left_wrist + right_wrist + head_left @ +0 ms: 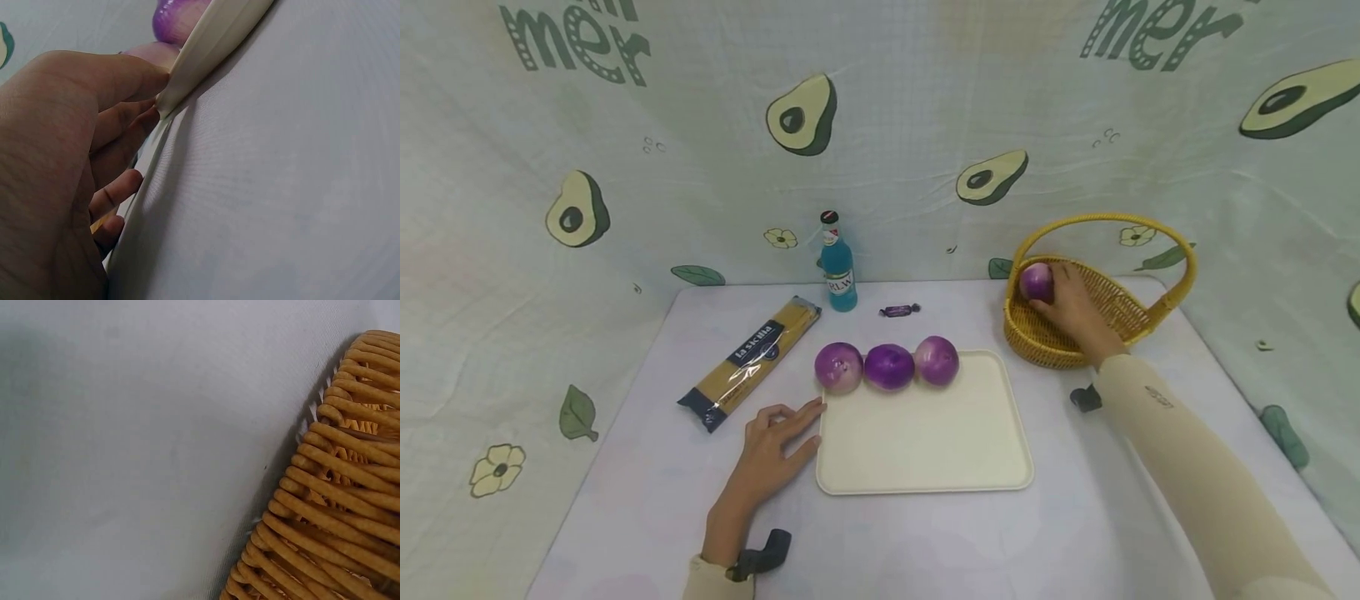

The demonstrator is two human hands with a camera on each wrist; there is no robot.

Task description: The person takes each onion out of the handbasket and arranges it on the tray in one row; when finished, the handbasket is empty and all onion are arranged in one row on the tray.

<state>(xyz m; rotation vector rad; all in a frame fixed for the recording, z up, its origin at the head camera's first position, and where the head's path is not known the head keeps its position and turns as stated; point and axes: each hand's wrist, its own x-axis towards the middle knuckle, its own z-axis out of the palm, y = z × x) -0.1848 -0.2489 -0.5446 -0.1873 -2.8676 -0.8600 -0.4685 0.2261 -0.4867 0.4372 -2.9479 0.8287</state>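
In the head view my right hand reaches into a yellow wicker basket and grips a purple onion at its left inner side. The right wrist view shows the basket's woven wall, with the hand out of sight. My left hand touches the left edge of a cream rectangular tray, its fingers extended. In the left wrist view the left thumb and fingertips meet the tray's rim. Along the tray's far edge stand three more onions, a left one, a middle one and a right one.
A pack of spaghetti lies slantwise left of the tray. Behind the tray stand a blue bottle and a small purple wrapped candy. The basket's tall handle arches over the right arm. An avocado-print cloth hangs behind the table.
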